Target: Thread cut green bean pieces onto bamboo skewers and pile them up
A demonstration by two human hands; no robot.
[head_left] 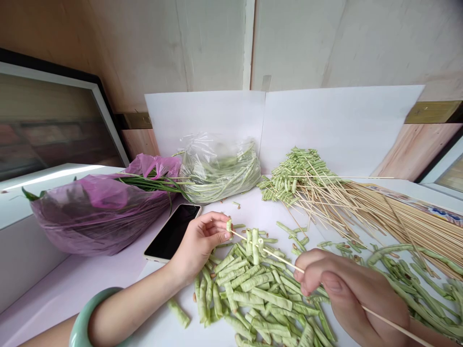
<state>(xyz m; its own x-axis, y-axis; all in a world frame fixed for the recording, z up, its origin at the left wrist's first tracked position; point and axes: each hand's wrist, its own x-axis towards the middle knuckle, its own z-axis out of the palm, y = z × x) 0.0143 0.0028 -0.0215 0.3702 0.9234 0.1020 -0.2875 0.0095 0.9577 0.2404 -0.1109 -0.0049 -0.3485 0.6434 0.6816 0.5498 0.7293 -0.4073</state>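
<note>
My right hand (347, 289) grips a thin wooden skewer (280, 258), which points up and to the left. Several cut green bean pieces (255, 246) are threaded crosswise near its far end. Between the thumb and fingers of my left hand (206, 236) is another short green bean piece (229, 225), right at the skewer's tip; whether the tip has pierced it is too small to tell. Below both hands spreads a loose pile of cut green beans (253, 294). A pale green bangle (85, 315) circles my left wrist.
A black-screened phone (173, 231) lies left of my left hand. Behind it are a purple bag (101, 212) of green stalks and a clear bag (220, 173) of long beans. Filled bean skewers (300, 168) are stacked at back right, beside bare skewers (394, 212). Whole beans (408, 279) lie right.
</note>
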